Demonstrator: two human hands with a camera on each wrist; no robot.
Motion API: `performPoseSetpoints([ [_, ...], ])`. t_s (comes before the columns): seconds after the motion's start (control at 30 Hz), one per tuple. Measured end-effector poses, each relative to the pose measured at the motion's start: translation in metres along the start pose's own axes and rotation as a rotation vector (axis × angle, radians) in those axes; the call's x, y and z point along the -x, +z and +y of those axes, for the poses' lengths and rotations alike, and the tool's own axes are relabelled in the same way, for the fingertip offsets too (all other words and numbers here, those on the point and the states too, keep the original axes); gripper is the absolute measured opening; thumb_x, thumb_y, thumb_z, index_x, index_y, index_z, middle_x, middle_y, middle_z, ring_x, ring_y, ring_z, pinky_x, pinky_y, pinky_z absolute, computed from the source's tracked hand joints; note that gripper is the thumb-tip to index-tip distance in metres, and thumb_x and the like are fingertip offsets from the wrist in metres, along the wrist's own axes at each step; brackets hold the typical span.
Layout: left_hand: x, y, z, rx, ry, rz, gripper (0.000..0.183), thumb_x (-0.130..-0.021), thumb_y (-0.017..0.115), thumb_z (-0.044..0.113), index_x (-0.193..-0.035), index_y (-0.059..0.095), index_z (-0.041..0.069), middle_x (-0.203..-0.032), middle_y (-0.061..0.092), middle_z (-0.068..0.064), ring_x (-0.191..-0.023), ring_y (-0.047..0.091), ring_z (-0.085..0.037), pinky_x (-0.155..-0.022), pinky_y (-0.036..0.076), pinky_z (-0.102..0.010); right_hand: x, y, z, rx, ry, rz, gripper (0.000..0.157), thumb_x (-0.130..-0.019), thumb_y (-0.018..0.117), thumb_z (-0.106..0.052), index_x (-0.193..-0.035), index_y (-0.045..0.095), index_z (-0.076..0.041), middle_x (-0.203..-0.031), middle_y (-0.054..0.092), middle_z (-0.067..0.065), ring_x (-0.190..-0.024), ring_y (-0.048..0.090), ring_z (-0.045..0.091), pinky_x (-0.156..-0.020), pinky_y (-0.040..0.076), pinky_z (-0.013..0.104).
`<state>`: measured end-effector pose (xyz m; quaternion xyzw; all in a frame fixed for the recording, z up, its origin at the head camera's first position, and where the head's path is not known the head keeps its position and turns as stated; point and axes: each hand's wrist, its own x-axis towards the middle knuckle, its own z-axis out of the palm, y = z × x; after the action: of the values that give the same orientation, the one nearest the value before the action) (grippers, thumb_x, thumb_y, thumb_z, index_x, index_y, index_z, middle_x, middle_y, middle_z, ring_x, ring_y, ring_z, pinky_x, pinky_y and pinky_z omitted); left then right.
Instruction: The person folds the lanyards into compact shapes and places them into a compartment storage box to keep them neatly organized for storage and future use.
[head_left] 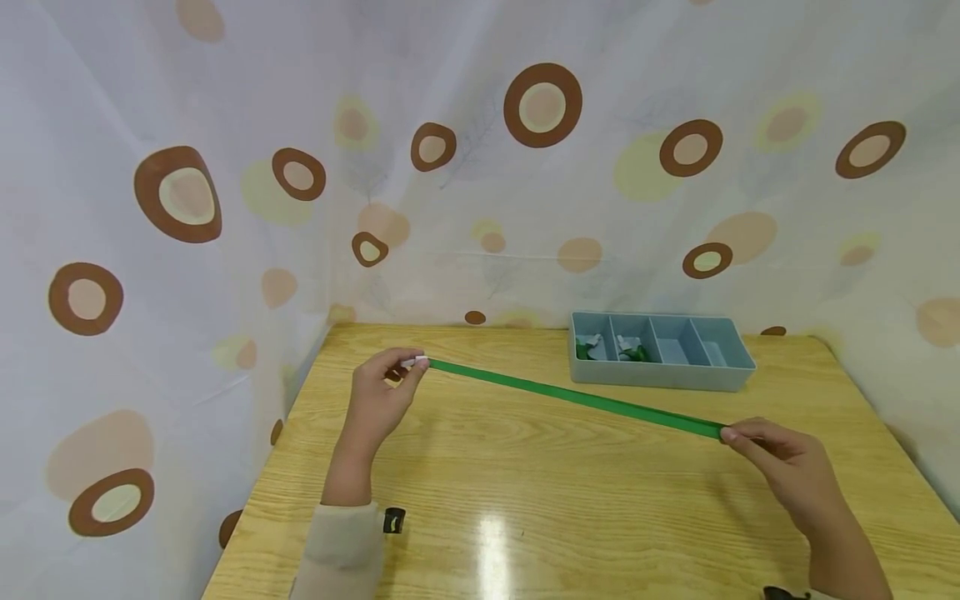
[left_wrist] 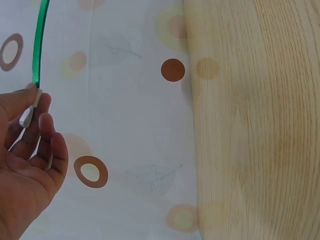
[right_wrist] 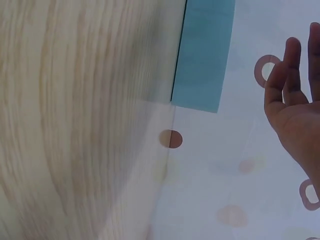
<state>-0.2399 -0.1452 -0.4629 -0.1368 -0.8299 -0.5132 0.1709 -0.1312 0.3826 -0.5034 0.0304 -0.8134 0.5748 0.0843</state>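
Observation:
A green lanyard stretches nearly straight above the table, sloping down to the right in the head view. My left hand pinches its left end between thumb and fingers, right by a small white and silver clip that shows in the left wrist view. At the other end, my right hand pinches the folded band between thumb and forefinger. The right wrist view shows only part of that hand, with the lanyard out of sight there.
A grey-blue divided box stands at the back right of the wooden table. Its two left compartments hold green bands with white clips. A patterned curtain hangs behind and along the sides.

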Motion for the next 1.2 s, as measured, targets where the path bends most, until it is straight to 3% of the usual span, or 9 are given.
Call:
performPoseSetpoints([
  [0.13,0.0014,-0.0002,0.0006,0.004,-0.009,-0.009,0.018,-0.101,0.076,0.019,-0.114,0.08,0.007,-0.106,0.079,-0.007,-0.089,0.068,-0.02,-0.082,0.055,-0.031,0.0035,-0.0026,0.0011,-0.24,-0.069,-0.013,0.017,-0.102,0.061,0.011,-0.11,0.075,0.013,-0.102,0.08,-0.009,-0.094,0.07,0.005,-0.087,0.055,0.011],
  [0.2,0.0019,0.0002,0.0002,0.003,-0.015,-0.016,0.017,-0.101,0.076,0.019,-0.114,0.08,0.008,-0.107,0.079,-0.007,-0.088,0.068,-0.02,-0.082,0.056,-0.033,0.005,-0.0038,-0.0004,-0.292,-0.096,-0.013,0.018,-0.102,0.058,0.015,-0.11,0.074,0.015,-0.099,0.08,-0.006,-0.091,0.071,0.008,-0.088,0.056,0.013],
  [0.33,0.0028,0.0011,-0.0006,-0.001,-0.028,-0.031,0.018,-0.101,0.076,0.018,-0.114,0.08,0.007,-0.108,0.08,-0.006,-0.088,0.068,-0.02,-0.081,0.055,-0.033,0.0053,-0.0064,-0.001,-0.321,-0.148,-0.029,0.022,-0.102,0.053,0.019,-0.112,0.073,0.016,-0.099,0.081,-0.005,-0.093,0.073,0.008,-0.089,0.056,0.014],
  [0.53,0.0038,0.0015,-0.0004,-0.002,-0.031,-0.043,0.019,-0.101,0.076,0.021,-0.116,0.08,0.008,-0.107,0.079,-0.006,-0.09,0.068,-0.02,-0.082,0.055,-0.031,0.0057,-0.0085,0.0011,-0.37,-0.198,-0.046,0.031,-0.103,0.049,0.02,-0.13,0.062,0.02,-0.102,0.081,-0.003,-0.093,0.075,0.011,-0.095,0.056,0.015],
  [0.7,0.0033,0.0021,-0.0012,-0.004,-0.037,-0.053,0.021,-0.102,0.075,0.022,-0.117,0.079,0.008,-0.107,0.079,-0.007,-0.092,0.069,-0.02,-0.083,0.056,-0.031,0.0058,-0.0093,0.0023,-0.349,-0.21,-0.039,0.036,-0.102,0.049,0.021,-0.138,0.055,0.019,-0.098,0.079,0.0,-0.093,0.075,0.012,-0.098,0.055,0.014],
  [1.03,0.0045,0.001,-0.0015,0.067,-0.079,-0.086,0.017,-0.101,0.077,0.022,-0.115,0.079,0.013,-0.107,0.078,-0.007,-0.094,0.07,-0.022,-0.084,0.059,-0.029,0.0012,-0.0037,0.0032,-0.358,-0.185,0.048,0.031,-0.104,0.052,0.015,-0.133,0.06,0.01,-0.093,0.077,0.0,-0.089,0.075,0.01,-0.078,0.052,0.019],
  [1.2,0.0024,0.0043,0.001,0.13,-0.104,-0.107,0.019,-0.103,0.074,0.02,-0.12,0.073,0.012,-0.108,0.074,-0.01,-0.093,0.073,-0.024,-0.079,0.058,-0.024,-0.0004,-0.0009,0.0013,-0.371,-0.157,0.105,0.025,-0.103,0.055,0.015,-0.123,0.065,0.004,-0.09,0.076,-0.001,-0.087,0.074,0.01,-0.081,0.054,0.014],
])
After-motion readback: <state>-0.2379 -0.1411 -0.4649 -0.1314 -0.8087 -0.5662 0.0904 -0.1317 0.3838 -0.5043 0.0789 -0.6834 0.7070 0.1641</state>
